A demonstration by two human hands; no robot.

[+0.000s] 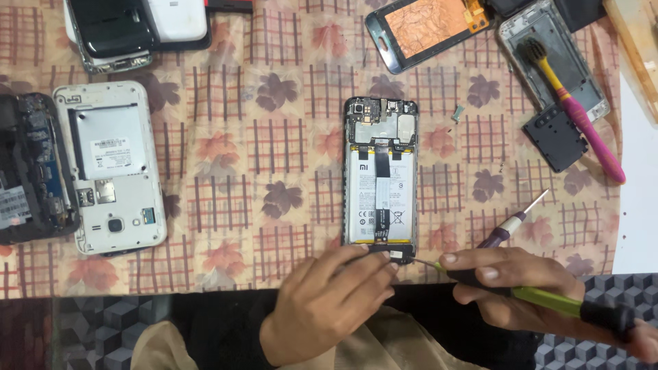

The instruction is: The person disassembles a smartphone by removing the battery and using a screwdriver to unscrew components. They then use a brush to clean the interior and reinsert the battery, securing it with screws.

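Phones, far left: dark opened phone lying at the cloth's left edge, and just beside it a white phone with its back off, silver inside plate showing.
Top left: black-and-white phone stack up at the frame's edge, well apart from the hands.
Cloth: checked tablecloth with a leaf pattern under everything.
Left hand: left hand comes in from below, fingers curled together, tips pinching down on the bottom edge of the open phone; grip is close and tight, holding that end steady.
Centre: open phone lies flat and upright in the middle of the cloth, back cover off, battery and dark ribbon strip showing, circuit board at the top.
Right hand: right hand is wrapped closed round a green-handled screwdriver, its thin tip pointing left and reaching the phone's bottom right corner.
Beside it: purple screwdriver lies on the cloth just above the right hand.
Top right: cracked screen panel, a phone frame and a pink-and-yellow brush lying across it.
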